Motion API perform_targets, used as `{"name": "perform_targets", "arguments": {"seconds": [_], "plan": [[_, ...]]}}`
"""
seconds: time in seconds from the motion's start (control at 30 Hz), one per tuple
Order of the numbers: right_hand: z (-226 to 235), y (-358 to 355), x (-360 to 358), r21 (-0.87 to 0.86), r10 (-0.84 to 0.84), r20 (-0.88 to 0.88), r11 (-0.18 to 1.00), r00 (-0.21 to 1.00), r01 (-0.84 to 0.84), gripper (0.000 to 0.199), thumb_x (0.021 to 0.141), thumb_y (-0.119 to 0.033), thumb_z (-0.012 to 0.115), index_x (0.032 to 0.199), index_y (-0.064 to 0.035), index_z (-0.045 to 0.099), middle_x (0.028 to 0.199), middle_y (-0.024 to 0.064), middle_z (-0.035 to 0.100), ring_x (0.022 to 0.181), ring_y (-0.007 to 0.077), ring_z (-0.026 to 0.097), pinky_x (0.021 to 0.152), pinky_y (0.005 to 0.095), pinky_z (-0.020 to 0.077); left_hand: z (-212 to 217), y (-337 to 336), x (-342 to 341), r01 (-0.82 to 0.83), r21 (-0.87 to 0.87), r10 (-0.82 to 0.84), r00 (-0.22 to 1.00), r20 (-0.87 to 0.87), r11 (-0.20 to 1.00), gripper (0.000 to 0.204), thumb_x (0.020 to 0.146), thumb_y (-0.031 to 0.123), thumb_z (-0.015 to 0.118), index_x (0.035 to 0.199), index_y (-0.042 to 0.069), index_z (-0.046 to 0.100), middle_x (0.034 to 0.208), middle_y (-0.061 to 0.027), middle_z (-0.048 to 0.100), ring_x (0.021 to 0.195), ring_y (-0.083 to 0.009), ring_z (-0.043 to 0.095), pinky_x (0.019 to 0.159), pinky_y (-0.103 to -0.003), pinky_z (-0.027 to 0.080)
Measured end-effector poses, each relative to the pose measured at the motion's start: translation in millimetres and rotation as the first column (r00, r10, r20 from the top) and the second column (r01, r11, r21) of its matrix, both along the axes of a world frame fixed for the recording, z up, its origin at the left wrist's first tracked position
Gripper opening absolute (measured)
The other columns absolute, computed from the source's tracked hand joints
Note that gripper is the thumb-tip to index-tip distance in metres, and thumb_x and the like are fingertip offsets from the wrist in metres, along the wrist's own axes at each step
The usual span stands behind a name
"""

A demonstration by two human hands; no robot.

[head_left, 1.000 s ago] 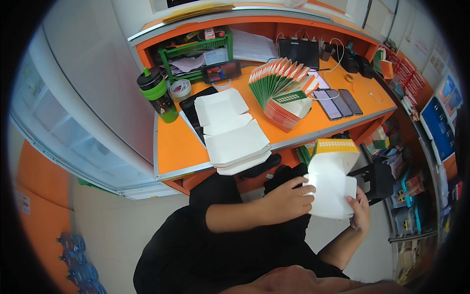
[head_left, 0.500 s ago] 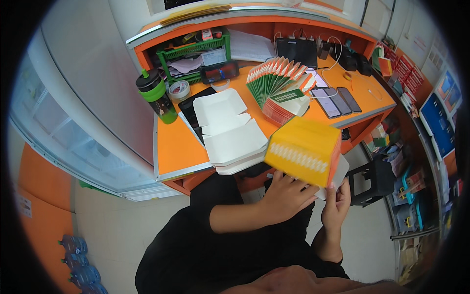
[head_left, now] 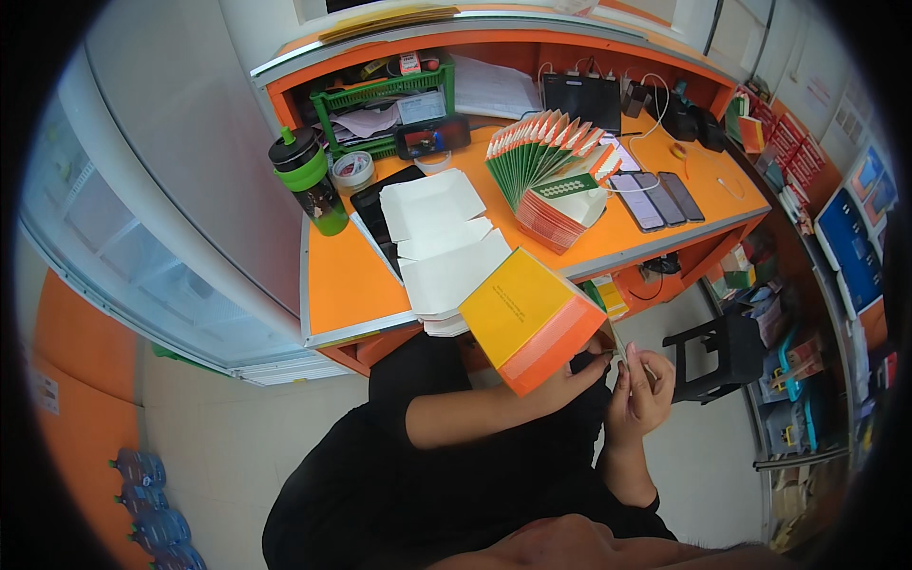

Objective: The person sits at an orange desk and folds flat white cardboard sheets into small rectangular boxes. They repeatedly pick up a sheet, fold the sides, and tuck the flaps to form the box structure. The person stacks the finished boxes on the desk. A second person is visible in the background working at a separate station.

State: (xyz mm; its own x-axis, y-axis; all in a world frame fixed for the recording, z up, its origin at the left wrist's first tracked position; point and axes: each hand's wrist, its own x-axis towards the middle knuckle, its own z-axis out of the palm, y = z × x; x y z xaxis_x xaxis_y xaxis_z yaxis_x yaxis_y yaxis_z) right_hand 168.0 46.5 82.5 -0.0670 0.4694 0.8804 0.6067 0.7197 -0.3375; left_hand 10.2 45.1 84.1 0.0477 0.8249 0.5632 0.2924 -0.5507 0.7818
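In the head view, a yellow-and-orange cardboard box (head_left: pixel 532 313) is tilted in the person's hands in front of the orange surface (head_left: pixel 356 299), its yellow panel and orange side facing up toward the camera, its interior and underside out of sight. The left hand (head_left: pixel 577 380) lies under and behind the box's orange side; much of it is covered, so whether its grip is spread or pinching cannot be told. The right hand (head_left: pixel 646 388) has its grip pressed together, thumb and fingers pinching a thin part of the box seen almost edge-on; the exact contact is hard to make out. The box overlaps a stack of white, opened-out cardboard blanks (head_left: pixel 446 256) at the near edge of the surface, hiding its right corner; whether they touch is unclear. Under the stack's left side, a flat black object (head_left: pixel 375 201) shows only in part. Beyond the box stands a fanned bundle of green, orange and white folded cartons (head_left: pixel 541 171), with dark slim phones (head_left: pixel 658 198) to its right, their screens unreadable. At the left are a black-and-green tumbler (head_left: pixel 312 185) and a white roll of tape (head_left: pixel 352 170). The contents of the green plastic basket (head_left: pixel 380 95) are jumbled and partly hidden. The blue clear plastic bottles (head_left: pixel 157 527) at lower left are cut off by the dark lens rim.
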Motion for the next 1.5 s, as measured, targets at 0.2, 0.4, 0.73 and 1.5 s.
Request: {"name": "perform_targets", "arguments": {"seconds": [0.2,0.4,0.73,1.5], "plan": [[-9,-2,-7,0.004,-0.005,-0.061,1.000,0.998,0.005,0.030,0.086,0.012,0.065,0.113,0.0020,0.073,0.093,0.0146,0.065,0.080,0.0203,0.063,0.067,0.0273,0.0520,1,0,-1,0.013,0.045,-0.012,1.000,-0.029,0.999,0.020,0.086,0.015,0.075,0.102,0.008,0.066,0.094,-0.0024,0.067,0.083,-0.0174,0.063,0.072,-0.030,0.050],[-18,-3,-2,-0.042,0.041,-0.131,0.998,0.991,-0.047,0.022,0.088,0.011,0.064,0.108,0.0040,0.071,0.094,0.0169,0.066,0.085,0.0231,0.067,0.073,0.0295,0.0546,15,-11,-10,-0.177,0.190,0.229,0.926,-0.300,0.966,0.027,0.084,0.022,0.077,0.107,0.013,0.066,0.100,-0.0022,0.066,0.093,-0.0212,0.065,0.082,-0.035,0.050],[-11,1,8,0.011,0.198,-0.045,0.980,0.979,-0.198,0.014,0.083,0.009,0.071,0.096,0.0052,0.067,0.104,0.0219,0.067,0.092,0.0271,0.068,0.080,0.0319,0.0559,36,-25,-37,-0.154,0.341,0.286,0.880,-0.379,0.927,0.031,0.085,0.025,0.076,0.112,0.014,0.065,0.106,-0.0014,0.066,0.099,-0.0214,0.064,0.086,-0.037,0.050],[31,7,16,-0.185,0.459,-0.006,0.873,0.888,-0.452,0.021,0.077,0.005,0.079,0.093,0.0034,0.065,0.117,0.0269,0.065,0.111,0.0379,0.067,0.086,0.0382,0.0612,8,-24,-33,-0.199,0.442,0.432,0.733,-0.526,0.875,0.052,0.087,0.031,0.075,0.133,0.018,0.056,0.131,-0.0031,0.058,0.117,-0.0237,0.059,0.098,-0.042,0.046]]}}
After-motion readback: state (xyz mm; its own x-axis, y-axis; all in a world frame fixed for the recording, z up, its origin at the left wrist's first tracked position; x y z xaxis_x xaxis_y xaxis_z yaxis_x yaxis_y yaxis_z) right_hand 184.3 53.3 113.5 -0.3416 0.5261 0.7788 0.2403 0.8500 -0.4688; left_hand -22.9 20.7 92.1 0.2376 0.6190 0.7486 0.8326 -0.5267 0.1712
